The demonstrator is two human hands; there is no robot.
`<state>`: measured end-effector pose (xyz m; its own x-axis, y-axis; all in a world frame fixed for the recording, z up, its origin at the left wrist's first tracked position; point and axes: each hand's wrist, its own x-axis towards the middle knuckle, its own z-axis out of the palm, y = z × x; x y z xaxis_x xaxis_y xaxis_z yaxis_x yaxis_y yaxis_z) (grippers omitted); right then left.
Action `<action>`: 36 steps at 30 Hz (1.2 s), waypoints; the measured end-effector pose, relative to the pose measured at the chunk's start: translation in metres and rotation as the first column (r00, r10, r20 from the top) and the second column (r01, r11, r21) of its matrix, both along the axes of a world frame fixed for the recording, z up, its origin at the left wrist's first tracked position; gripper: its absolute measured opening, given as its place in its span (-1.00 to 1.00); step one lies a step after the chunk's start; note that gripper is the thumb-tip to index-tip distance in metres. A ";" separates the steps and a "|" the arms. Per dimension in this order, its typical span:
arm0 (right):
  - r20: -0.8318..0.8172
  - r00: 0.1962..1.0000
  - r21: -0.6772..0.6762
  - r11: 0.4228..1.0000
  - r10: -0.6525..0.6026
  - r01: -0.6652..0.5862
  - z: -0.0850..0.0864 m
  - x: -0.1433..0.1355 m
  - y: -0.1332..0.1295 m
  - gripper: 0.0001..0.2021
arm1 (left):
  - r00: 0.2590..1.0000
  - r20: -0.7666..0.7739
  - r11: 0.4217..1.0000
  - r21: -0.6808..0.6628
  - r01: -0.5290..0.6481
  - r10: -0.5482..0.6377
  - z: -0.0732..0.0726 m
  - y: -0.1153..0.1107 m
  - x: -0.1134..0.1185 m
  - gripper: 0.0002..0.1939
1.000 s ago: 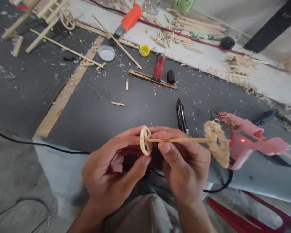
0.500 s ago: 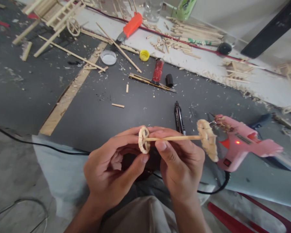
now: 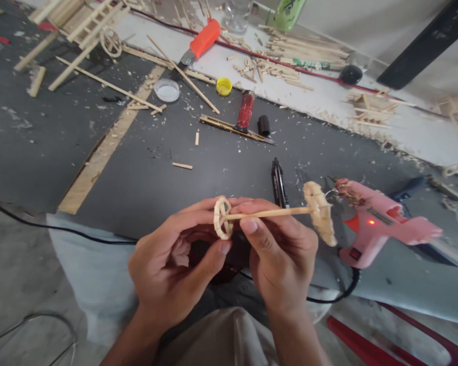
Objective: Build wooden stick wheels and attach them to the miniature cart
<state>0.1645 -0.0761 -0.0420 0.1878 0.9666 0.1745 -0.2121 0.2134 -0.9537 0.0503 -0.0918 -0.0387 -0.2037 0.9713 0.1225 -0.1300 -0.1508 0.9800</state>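
A thin wooden stick (image 3: 270, 212) joins a small spoked wooden wheel (image 3: 223, 218) at its left end and a second wooden wheel (image 3: 319, 213), seen nearly edge-on, at its right end. My left hand (image 3: 179, 264) is closed on the left wheel, with the thumb at its lower rim and fingers behind it. Between thumb and fingers, my right hand (image 3: 278, 254) pinches the stick near that wheel. Right of the second wheel lies a pink glue gun (image 3: 381, 218) with a lit red light.
A black marker (image 3: 279, 184) lies beyond my right hand. Farther back are a red lighter (image 3: 245, 111), a yellow cap (image 3: 224, 86), an orange-handled cutter (image 3: 205, 38) and loose sticks. A wooden model (image 3: 80, 30) stands at the far left.
The right wheel has tilted a little and moved slightly left and up. Both hands keep their hold, and the whole view has shifted slightly.
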 end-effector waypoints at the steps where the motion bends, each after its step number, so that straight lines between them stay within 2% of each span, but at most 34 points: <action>1: 0.005 1.000 -0.007 1.000 -0.009 0.009 0.000 0.000 0.000 -0.74 | 1.000 0.001 1.000 -0.002 0.002 -0.002 0.000 0.000 0.000 -0.67; 6: 0.015 1.000 -0.010 1.000 -0.014 0.015 -0.001 0.001 -0.001 -0.75 | 1.000 -0.003 1.000 -0.008 -0.002 0.002 -0.002 0.000 -0.001 -0.66; 8: 0.004 1.000 0.001 1.000 0.001 -0.001 -0.001 0.001 -0.001 -0.73 | 0.999 -0.017 1.000 0.002 0.030 -0.030 -0.004 0.000 -0.005 -0.63; 16: -0.012 1.000 0.019 0.999 0.028 -0.028 0.000 0.002 -0.001 -0.72 | 0.994 0.002 0.987 0.115 0.111 -0.112 -0.015 0.002 -0.012 -0.48; 36: 0.011 1.000 0.043 0.999 0.020 -0.020 -0.002 0.001 0.000 -0.75 | 0.990 0.024 0.983 0.125 0.132 -0.136 -0.016 0.001 -0.013 -0.45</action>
<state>0.1658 -0.0761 -0.0438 0.1664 0.9616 0.2181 -0.2066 0.2503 -0.9459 0.0374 -0.0906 -0.0545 -0.0789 0.9681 0.2377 -0.1881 -0.2486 0.9502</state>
